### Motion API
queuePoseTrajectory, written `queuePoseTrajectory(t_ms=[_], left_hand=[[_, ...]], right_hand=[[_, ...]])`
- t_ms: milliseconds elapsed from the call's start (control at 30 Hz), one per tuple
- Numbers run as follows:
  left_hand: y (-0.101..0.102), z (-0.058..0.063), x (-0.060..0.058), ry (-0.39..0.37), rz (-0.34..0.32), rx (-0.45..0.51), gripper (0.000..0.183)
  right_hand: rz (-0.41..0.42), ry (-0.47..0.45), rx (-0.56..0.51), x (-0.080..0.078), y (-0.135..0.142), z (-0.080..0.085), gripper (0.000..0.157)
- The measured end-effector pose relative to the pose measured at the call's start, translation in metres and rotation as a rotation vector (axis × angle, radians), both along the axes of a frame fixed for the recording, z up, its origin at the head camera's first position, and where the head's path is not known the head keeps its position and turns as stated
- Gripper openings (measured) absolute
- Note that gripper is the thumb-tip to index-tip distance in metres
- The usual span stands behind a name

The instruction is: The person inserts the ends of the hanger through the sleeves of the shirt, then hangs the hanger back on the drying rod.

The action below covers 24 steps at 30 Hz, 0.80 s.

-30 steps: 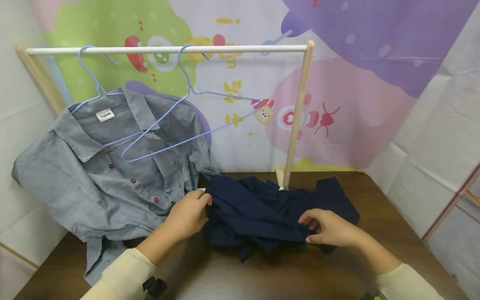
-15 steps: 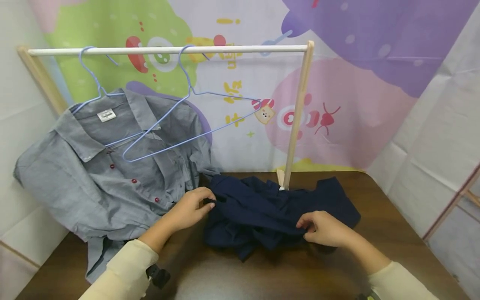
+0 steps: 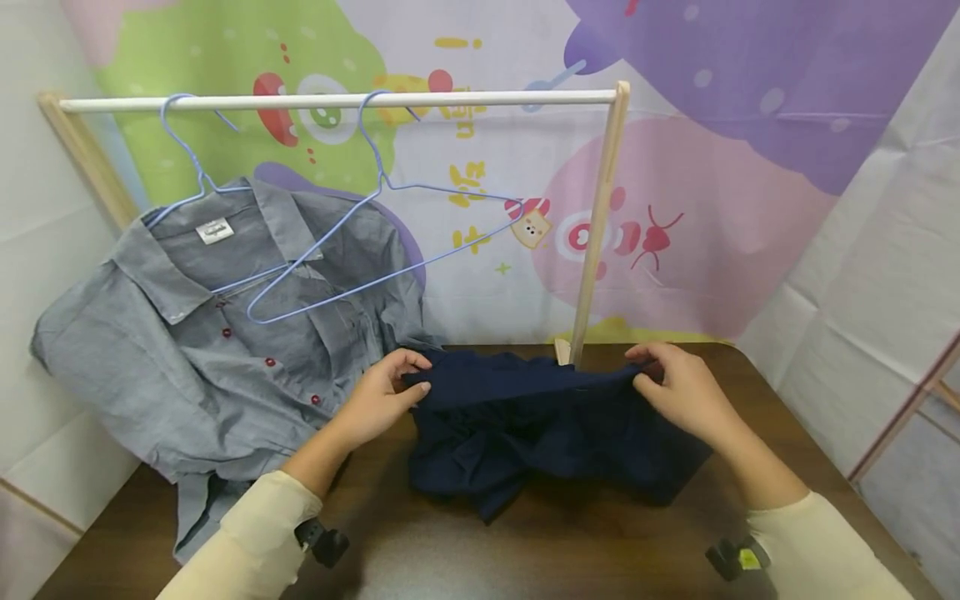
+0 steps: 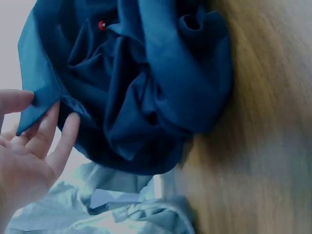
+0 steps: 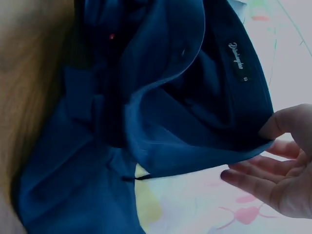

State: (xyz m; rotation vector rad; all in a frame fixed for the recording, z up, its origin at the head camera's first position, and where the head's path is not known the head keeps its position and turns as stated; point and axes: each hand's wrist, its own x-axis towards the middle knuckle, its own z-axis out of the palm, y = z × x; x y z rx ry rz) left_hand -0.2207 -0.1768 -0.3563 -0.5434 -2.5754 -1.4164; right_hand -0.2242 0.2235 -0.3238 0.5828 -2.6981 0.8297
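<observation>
A dark navy garment (image 3: 517,379) is bunched on the table, its upper edge lifted and stretched between both hands. My left hand (image 3: 378,402) pinches this edge at the left end, thumb on one side of the cloth and fingers on the other. At the right end, my right hand (image 3: 684,396) pinches the same edge. The right wrist view shows the garment opening wide, with a printed label (image 5: 239,62) inside its band. A red button (image 4: 102,25) shows among the folds in the left wrist view. The lower part of the garment lies crumpled.
A grey shirt (image 3: 187,392) with red buttons hangs from a blue hanger (image 3: 197,171) at the left. Beside it, a bare blue hanger (image 3: 341,293) hangs on the white rod (image 3: 487,98) of a wooden rack (image 3: 596,225). A brown table (image 3: 570,558) lies beneath.
My right hand has moved up and away from the lower front, raising the garment's edge taut and exposing its inside. My left hand has shifted slightly upward and now pinches the edge's left end.
</observation>
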Motion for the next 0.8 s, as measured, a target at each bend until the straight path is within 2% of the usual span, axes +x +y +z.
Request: queuePoseTrajectory(t_ms=[100, 267, 433, 533, 633, 733, 800], left_hand=[[0.004, -0.008, -0.003, 0.041, 0.06, -0.097, 0.029], [0.013, -0.02, -0.003, 0.121, 0.122, -0.281, 0.032], [0.022, -0.022, 0.004, 0.229, 0.156, -0.39, 0.036], [0.026, -0.021, 0.011, 0.302, 0.142, -0.422, 0.036], [0.031, -0.018, 0.017, 0.4, 0.091, -0.464, 0.037], [0.036, -0.018, 0.021, 0.51, 0.036, -0.539, 0.043], [0.039, -0.02, 0.022, 0.572, 0.019, -0.612, 0.051]], right_hand=[[-0.017, 0.015, 0.006, -0.011, -0.004, -0.004, 0.028], [-0.014, -0.01, 0.063, -0.027, -0.009, -0.023, 0.022], [-0.006, -0.062, 0.102, -0.03, -0.003, -0.036, 0.017], [0.004, -0.096, 0.088, -0.026, 0.005, -0.037, 0.023], [0.02, -0.14, 0.081, -0.021, 0.013, -0.036, 0.032], [0.044, -0.203, 0.106, -0.015, 0.019, -0.038, 0.042], [0.056, -0.26, 0.134, -0.012, 0.02, -0.042, 0.043]])
